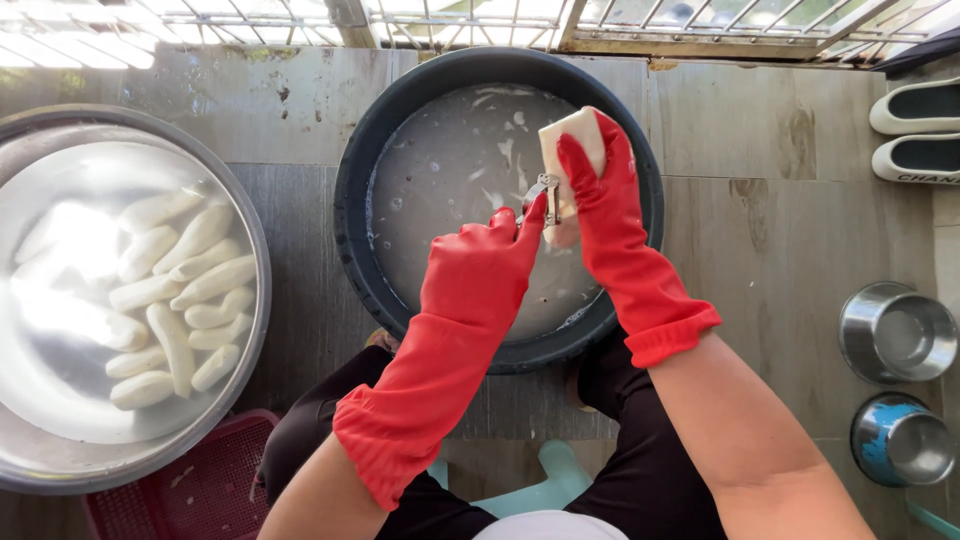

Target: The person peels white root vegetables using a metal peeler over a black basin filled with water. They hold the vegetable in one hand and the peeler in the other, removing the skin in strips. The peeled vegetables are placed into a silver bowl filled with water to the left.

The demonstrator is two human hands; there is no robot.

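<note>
red-gloved left hand [480, 262] peeler [545, 195], right hand [597, 170] root [570, 140]

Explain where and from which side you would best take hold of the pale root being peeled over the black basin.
Probably the far end of the pale root, where the right hand already wraps it from the right side. It tilts up out of the black basin, and the left hand works a peeler at its near end, so keep clear there.

Single head-worn view, looking almost straight down from close above onto the left hand [480, 270] and right hand [600, 180]. Black basin [360, 240] directly beneath both; metal basin [250, 230] well left of the left hand; window grille beyond the fingertips.
</note>
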